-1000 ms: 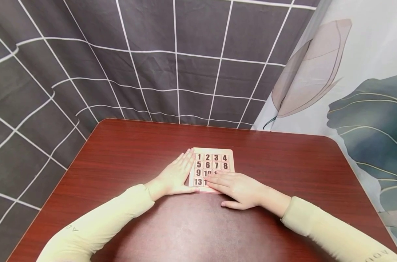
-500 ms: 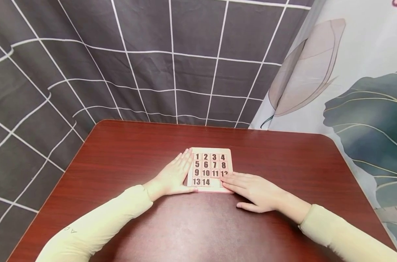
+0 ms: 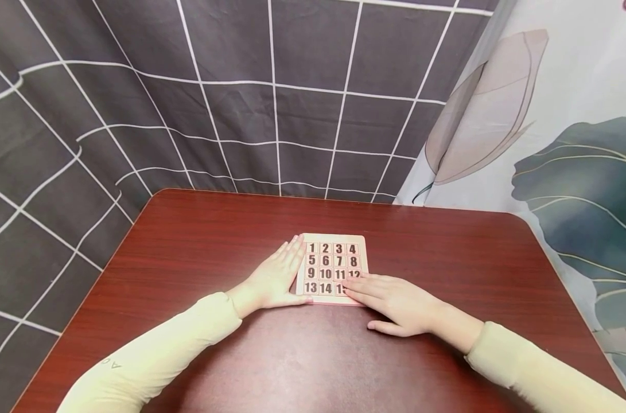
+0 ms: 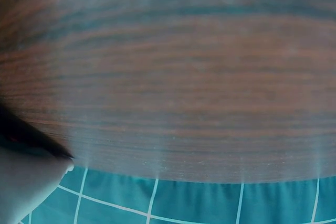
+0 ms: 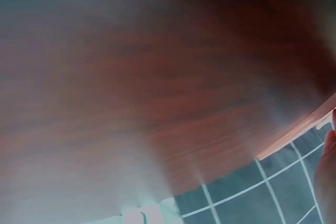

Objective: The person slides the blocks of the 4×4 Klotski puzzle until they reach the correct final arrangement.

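A square number slide puzzle (image 3: 333,236) lies flat on the red-brown table, its tiles in rows from 1 upward. My left hand (image 3: 273,275) rests along its left side, fingers straight and thumb at the near left corner. Over the lower right part lie the straight fingertips of my right hand (image 3: 400,301), partly covering the 12 and 15 tiles and hiding the bottom right corner. Its thumb stays apart, over the table. In the right wrist view, the puzzle's edge (image 5: 294,132) shows beside part of the right hand (image 5: 326,177).
The wooden table (image 3: 214,229) has rounded far corners. Behind it hangs a dark curtain (image 3: 313,115) with white grid lines. A pale curtain with leaf prints (image 3: 576,189) hangs along the right side.
My right hand first slid right off the lower tiles, baring a gap beside 14. Then it moved slightly left, and the 15 tile now sits in that gap. The left hand stayed put.
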A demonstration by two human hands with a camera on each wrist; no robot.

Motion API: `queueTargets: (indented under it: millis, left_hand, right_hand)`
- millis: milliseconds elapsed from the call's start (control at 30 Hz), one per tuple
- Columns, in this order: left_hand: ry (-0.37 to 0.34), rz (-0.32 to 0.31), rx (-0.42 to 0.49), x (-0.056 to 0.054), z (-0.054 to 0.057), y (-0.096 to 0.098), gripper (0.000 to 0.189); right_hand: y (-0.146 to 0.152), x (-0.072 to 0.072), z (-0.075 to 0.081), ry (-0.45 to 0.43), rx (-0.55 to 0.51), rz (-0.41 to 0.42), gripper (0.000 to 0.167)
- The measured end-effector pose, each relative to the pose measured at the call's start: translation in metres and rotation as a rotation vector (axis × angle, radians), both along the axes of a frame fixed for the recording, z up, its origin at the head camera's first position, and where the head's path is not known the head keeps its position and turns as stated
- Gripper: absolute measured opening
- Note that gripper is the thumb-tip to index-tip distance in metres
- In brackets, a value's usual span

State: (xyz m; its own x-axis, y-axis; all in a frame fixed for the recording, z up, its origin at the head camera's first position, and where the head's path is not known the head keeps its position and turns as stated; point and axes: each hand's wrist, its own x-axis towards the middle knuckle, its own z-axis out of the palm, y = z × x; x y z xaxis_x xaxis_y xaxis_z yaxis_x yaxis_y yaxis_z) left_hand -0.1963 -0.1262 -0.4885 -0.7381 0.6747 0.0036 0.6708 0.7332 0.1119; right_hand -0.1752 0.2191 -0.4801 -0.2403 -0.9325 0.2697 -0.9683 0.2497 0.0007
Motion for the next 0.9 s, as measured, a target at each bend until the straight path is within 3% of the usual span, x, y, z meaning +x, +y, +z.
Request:
queueTargets:
  millis: [500,633,767,900]
  left_hand:
    - [0.018,-0.003,-0.004,0.003,0.004,0.001,0.12]
    - [0.01,0.031,-0.036,0.004,0.003,-0.002,0.123]
    - [0.013,0.119,-0.038,0.008,0.012,-0.014,0.123]
    - [0.07,0.235,0.0,0.016,0.031,-0.041,0.118]
  right_hand:
    - [-0.007,0.002,0.01,-0.017,0.005,-0.06,0.071]
    - [-0.003,0.0,0.014,0.004,-0.028,-0.111,0.074]
    - [0.008,0.0,0.016,0.034,-0.031,-0.243,0.081]
    - [0.028,0.002,0.019,0.029,-0.011,-0.472,0.091]
